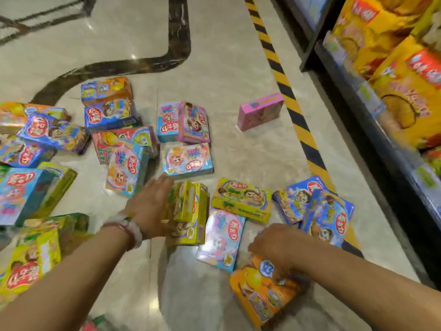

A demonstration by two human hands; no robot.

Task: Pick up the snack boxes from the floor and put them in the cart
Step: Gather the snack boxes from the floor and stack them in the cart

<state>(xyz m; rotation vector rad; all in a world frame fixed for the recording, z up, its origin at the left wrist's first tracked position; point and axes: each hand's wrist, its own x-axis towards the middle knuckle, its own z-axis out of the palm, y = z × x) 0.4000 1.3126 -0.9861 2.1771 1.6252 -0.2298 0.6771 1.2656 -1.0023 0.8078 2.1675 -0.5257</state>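
Snack boxes all over the pale marble floor (226,68), prob 20ish, mostly flat, a few on edge.

Left hand (152,209) is out flat, fingers straight and together, palm against the left side of a yellow-green box (191,211) that's standing on edge w/ another box of the same color leaning right behind it. Not wrapped around it, just pressed up against the side. Thumb isn't visible so can't say if it hooks anything. White band + red bracelet on that wrist.

Right hand (276,244) is on the top end of an orange box (262,290), which lies tilted at bottom right, nearest the camera. Fingers curl down over the box's upper edge, looks like a grab, but it's blurry so can't tell how tight. Box is under and below the hand, bottom corner on the floor.

Between the two hands: a light blue box (222,240) lying flat, touching the yellow-green one. Just beyond it another yellow box (242,199), flat. Right of the right hand, a pair of dark blue boxes (319,211) overlapping.

Further off a pink box (260,111) sits alone near the black/yellow hazard stripe (286,96). Shelf (358,96) w/ yellow snack bags (405,91) runs along the right. No cart in shot.
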